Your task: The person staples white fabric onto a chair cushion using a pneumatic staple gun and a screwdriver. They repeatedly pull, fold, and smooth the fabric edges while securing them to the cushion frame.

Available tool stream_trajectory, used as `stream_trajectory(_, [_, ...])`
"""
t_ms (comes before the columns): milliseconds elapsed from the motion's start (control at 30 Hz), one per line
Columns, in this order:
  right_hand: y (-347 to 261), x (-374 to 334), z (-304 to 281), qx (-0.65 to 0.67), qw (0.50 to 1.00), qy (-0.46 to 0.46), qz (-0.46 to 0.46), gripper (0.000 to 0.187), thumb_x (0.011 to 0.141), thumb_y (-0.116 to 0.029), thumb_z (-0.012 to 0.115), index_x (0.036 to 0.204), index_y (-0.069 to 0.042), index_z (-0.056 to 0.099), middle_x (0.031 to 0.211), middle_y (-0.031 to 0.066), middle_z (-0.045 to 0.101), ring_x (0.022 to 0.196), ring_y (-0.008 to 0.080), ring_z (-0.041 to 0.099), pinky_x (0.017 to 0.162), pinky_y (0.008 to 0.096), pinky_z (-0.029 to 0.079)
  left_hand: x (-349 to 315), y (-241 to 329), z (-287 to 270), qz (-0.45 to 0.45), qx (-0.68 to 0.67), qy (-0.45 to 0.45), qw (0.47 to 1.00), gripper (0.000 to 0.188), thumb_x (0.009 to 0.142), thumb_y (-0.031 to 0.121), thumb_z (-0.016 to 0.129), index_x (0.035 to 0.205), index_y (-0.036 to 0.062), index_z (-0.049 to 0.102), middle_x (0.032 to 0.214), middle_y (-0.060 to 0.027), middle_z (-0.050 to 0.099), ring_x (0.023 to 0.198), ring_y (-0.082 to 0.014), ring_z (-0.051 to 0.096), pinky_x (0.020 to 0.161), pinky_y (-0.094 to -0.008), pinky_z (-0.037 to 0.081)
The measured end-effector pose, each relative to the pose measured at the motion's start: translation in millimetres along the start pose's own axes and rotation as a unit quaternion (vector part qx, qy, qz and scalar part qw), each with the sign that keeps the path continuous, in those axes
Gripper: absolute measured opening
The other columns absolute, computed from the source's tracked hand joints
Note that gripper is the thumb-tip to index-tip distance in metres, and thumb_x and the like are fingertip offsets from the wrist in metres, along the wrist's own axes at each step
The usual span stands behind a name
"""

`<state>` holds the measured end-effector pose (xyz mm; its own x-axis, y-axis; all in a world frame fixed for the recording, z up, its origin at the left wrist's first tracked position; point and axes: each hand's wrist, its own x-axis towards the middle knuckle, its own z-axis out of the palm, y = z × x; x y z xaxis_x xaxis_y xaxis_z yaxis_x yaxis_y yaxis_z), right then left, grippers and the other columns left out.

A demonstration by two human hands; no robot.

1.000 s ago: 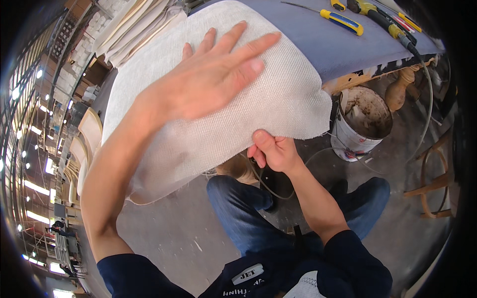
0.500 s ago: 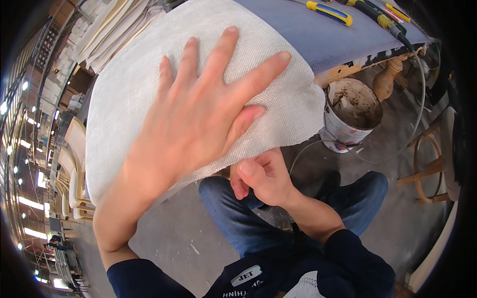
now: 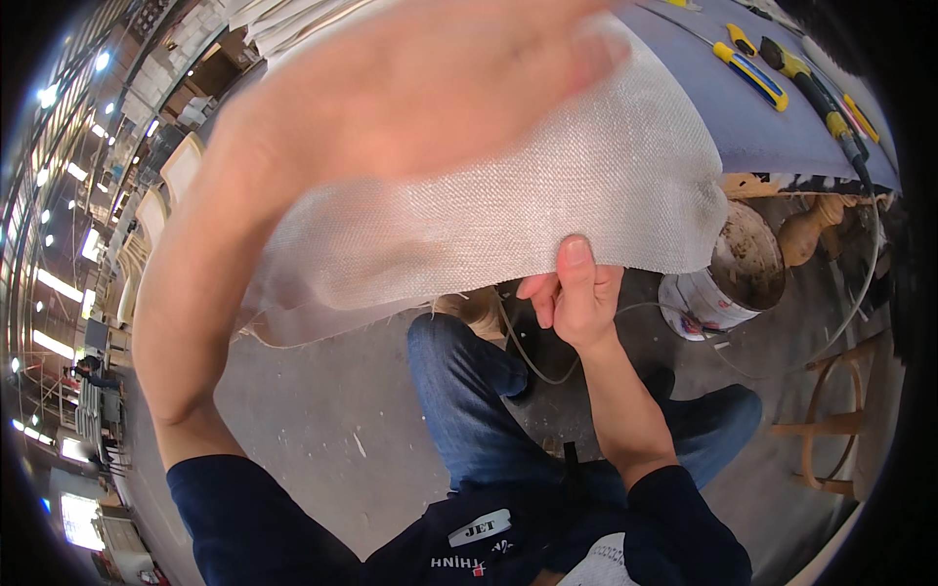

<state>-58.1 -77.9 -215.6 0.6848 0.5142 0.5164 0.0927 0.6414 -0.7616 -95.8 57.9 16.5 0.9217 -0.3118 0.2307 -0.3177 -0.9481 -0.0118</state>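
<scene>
A light woven fabric [image 3: 528, 210] drapes over the near side of a table or seat, with a frayed lower edge. My right hand [image 3: 583, 303] grips that edge, thumb on top and fingers curled beneath it. Across the upper part of the cloth reaches my left hand [image 3: 440, 88], smeared by motion. Its fingers run toward the top of the picture and do not show clearly, and whether it touches the cloth I cannot tell.
A grey-blue surface [image 3: 689, 73] holds a blue-yellow screwdriver [image 3: 750, 76] and a black-yellow corded or hosed tool [image 3: 819, 103]. Below stands a stained bucket [image 3: 699, 305], beside a turned wooden leg [image 3: 813, 230]. A wooden chair [image 3: 831, 425] is at right, a thin hose [image 3: 873, 244] nearby.
My left hand has lifted from lying spread on the fabric and swept up and away. My right hand has moved up to the fabric's edge and now pinches it. The view has shifted.
</scene>
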Motion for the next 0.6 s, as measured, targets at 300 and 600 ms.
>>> stream_trajectory(300, [7,-2,-1,0.01,1.0,-0.01,0.011,0.063,0.111,-0.042,0.044,0.066,-0.002,0.063,0.059,0.0082,0.064,0.037,0.0092,0.047,0.034,0.0245,0.033,-16,9,40,-0.026,0.164,0.048,0.985,0.052,0.11,0.043,0.036,0.16,0.0266,0.039,0.165,-0.0205,0.035,0.151,-0.0518,0.031,0.12,-0.0715,0.025])
stream_trajectory(600, [13,-7,-6,0.01,0.999,-0.042,-0.017,0.057,0.111,-0.038,0.044,0.072,-0.001,0.063,0.057,0.0076,0.063,0.036,0.0089,0.047,0.033,0.0235,0.033,-18,8,42,-0.013,0.142,0.051,0.988,0.058,0.11,0.046,0.032,0.162,0.0215,0.038,0.168,-0.0185,0.032,0.153,-0.0486,0.029,0.122,-0.0686,0.02])
